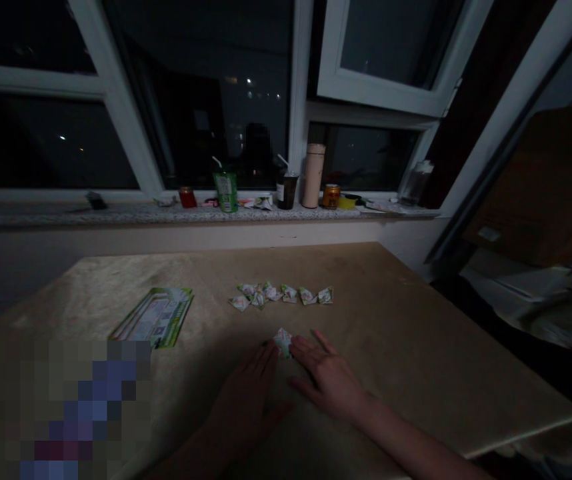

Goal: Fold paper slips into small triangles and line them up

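A small folded paper piece (283, 342), white and green with red print, lies on the table between my hands. My left hand (251, 380) rests palm down at its left edge, the fingers stretched out and touching it. From the other side, the extended fingertips of my right hand (329, 373) press on its right edge, with the thumb apart. Beyond them, a row of similar folded paper pieces (289, 293) runs across the table. To the left lies a stack of flat green and white printed sheets (159, 319).
A gold-beige cloth covers the table (386, 347). On the windowsill (166, 212) stand a green cup (226, 190), a dark cup (287, 190), a pink flask (313, 177), an orange can (331, 196) and a red jar (187, 197). A cardboard box (541, 193) is at right. The lower left is pixelated.
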Available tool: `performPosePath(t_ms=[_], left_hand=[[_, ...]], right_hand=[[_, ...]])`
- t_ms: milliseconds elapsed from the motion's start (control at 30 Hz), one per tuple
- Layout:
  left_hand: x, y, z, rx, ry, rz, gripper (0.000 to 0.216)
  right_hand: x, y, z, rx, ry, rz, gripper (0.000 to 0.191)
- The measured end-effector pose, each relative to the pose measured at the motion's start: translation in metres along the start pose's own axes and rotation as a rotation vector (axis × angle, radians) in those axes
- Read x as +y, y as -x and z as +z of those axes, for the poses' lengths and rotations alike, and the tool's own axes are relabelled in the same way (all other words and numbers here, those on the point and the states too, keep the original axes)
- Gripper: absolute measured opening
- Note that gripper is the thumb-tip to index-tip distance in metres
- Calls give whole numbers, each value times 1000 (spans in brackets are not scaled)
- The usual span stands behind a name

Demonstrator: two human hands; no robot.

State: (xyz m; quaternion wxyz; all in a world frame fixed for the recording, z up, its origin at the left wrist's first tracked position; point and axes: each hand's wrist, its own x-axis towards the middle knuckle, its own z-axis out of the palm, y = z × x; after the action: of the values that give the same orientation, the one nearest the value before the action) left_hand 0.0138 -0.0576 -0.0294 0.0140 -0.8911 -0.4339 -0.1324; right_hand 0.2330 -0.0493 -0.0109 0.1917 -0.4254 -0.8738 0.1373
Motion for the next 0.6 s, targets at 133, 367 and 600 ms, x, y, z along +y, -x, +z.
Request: performPosePath(t_ms=[133, 367, 600], left_hand=[[1, 0, -3, -30, 22, -8, 75], [4, -2, -8, -94, 81, -26, 77], [0, 1, -3, -40, 88, -3, 78]], right_hand=[[0, 2, -1, -6, 4, -13, 58], [-1, 5, -4, 83, 95, 68, 51], [-1, 6, -5, 101, 142, 60, 48]])
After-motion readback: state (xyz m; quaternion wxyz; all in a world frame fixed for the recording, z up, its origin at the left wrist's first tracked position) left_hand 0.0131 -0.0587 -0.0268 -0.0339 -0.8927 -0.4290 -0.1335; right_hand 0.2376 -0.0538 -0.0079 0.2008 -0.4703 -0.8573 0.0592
